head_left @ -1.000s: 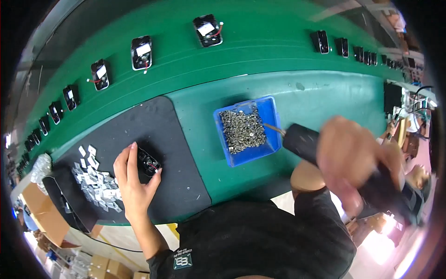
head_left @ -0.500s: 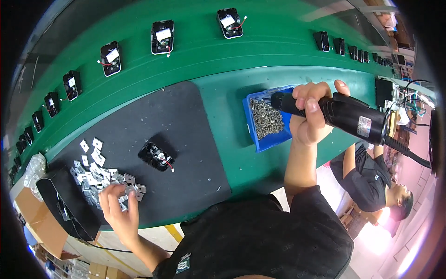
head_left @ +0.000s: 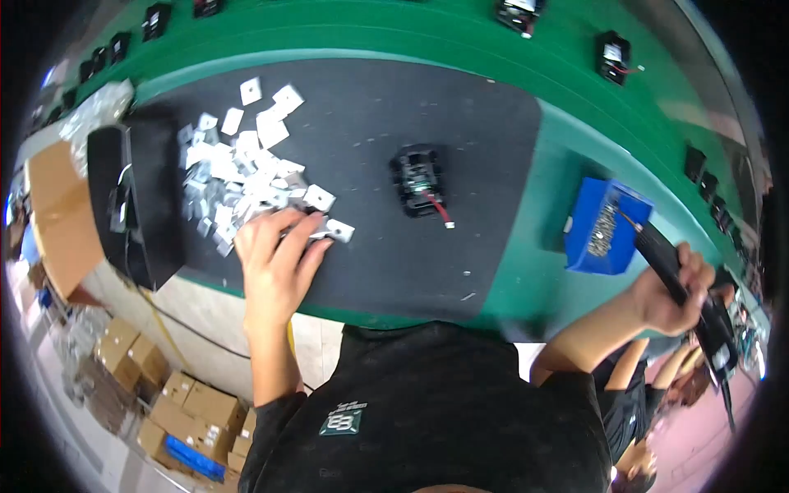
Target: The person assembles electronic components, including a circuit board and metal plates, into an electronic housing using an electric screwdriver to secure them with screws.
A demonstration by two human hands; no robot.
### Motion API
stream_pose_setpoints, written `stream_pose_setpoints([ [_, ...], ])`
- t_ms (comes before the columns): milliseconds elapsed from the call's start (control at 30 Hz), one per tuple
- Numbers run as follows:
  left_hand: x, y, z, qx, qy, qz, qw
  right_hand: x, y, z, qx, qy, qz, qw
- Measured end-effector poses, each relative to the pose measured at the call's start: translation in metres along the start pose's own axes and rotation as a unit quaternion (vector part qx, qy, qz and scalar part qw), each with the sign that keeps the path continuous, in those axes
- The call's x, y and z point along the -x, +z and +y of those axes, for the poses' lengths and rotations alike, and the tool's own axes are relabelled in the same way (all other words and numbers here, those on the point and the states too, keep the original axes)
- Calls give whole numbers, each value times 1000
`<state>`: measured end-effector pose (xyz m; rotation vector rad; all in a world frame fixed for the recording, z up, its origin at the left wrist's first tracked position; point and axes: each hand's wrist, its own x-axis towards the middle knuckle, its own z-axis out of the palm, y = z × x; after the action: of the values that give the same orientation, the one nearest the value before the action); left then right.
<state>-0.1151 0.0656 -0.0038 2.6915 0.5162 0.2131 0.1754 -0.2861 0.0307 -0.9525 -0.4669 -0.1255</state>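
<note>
My left hand (head_left: 275, 259) reaches to the near right edge of a pile of small silvery square plates (head_left: 246, 168). Its thumb and fingers close on a metal plate there, partly hidden by the fingertips. My right hand (head_left: 670, 300) is wrapped round a black corded electric screwdriver (head_left: 715, 333). The driver's bit points into a blue bin (head_left: 581, 238) of small screws (head_left: 602, 230); whether it touches a screw I cannot tell. Between the hands, a black plastic housing (head_left: 417, 177) with a green board and a red wire lies open on the dark mat.
The black mat (head_left: 370, 271) covers much of the green bench. More black housings (head_left: 612, 57) stand along the green strip at the back. Left of the plates is a black box (head_left: 152, 197), beside a cardboard carton (head_left: 62, 214). Another person (head_left: 620, 407) sits at the right.
The view has swung, so the bench things sit further right. The screwdriver has turned, its bit now pointing into the screw bin. My left hand stays at the plates.
</note>
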Motion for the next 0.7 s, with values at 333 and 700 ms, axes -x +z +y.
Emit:
stream_pose_setpoints([
  [333, -1, -6, 3, 42, -15, 23, 999, 8, 13, 5, 63, -26, -24, 997],
  [700, -17, -4, 26, 181, -177, 28, 967, 9, 7, 3, 68, -70, -8, 995],
])
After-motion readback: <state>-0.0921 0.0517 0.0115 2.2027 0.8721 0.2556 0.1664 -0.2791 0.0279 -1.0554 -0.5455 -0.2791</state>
